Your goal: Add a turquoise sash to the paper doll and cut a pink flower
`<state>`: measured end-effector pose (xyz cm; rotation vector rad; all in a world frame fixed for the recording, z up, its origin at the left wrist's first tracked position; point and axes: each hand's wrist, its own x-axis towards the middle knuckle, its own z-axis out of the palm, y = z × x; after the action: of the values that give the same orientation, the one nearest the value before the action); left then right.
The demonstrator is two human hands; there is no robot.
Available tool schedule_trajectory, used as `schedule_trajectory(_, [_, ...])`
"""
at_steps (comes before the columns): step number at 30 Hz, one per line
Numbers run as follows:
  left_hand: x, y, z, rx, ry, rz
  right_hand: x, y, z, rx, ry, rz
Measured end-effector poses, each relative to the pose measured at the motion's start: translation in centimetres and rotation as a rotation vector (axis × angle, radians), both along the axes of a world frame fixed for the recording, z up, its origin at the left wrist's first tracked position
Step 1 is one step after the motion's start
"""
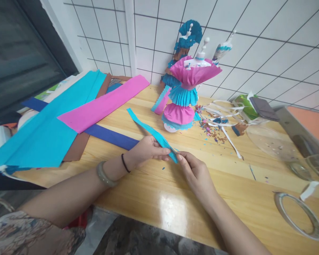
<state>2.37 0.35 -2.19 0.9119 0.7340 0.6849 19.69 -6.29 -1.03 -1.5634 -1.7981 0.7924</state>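
Your left hand [149,150] is closed in a pinch on a turquoise strip [152,130], which slants over the tabletop [138,193] with its far end free. Your right hand [196,170] is curled shut at the strip's near end, around a thin dark tool [172,151] too small to identify. Beyond your hands stands a figure [183,96] dressed in pink and turquoise frills. At your left, a pink panel [106,103] lies across turquoise sheets [49,124]. To your right, any print on the green packet [245,106] beside a dark phone [263,108] is too blurred to read.
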Motion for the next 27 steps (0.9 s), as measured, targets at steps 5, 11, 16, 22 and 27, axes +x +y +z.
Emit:
schedule_trajectory(5, [-0.02,-0.07,-0.05,0.024,0.011,-0.016,0.02,-0.03,-0.04,0.001,-0.002,-0.009])
schedule_trajectory(11, [-0.06,0.0,-0.08,0.054,0.04,-0.02,0.12,-0.03,-0.21,-0.004,0.0,-0.011])
schedule_trajectory(16, [-0.08,-0.02,-0.04,0.078,0.082,-0.027,0.11,-0.03,-0.1,0.005,-0.006,-0.018])
schedule_trajectory(22, [-0.07,-0.08,0.09,0.112,0.11,-0.039,0.01,-0.05,-0.08,0.013,0.013,-0.011])
schedule_trajectory(27, [0.0,-0.17,-0.13,0.129,0.096,-0.035,-0.03,-0.05,-0.19,0.005,0.022,0.003])
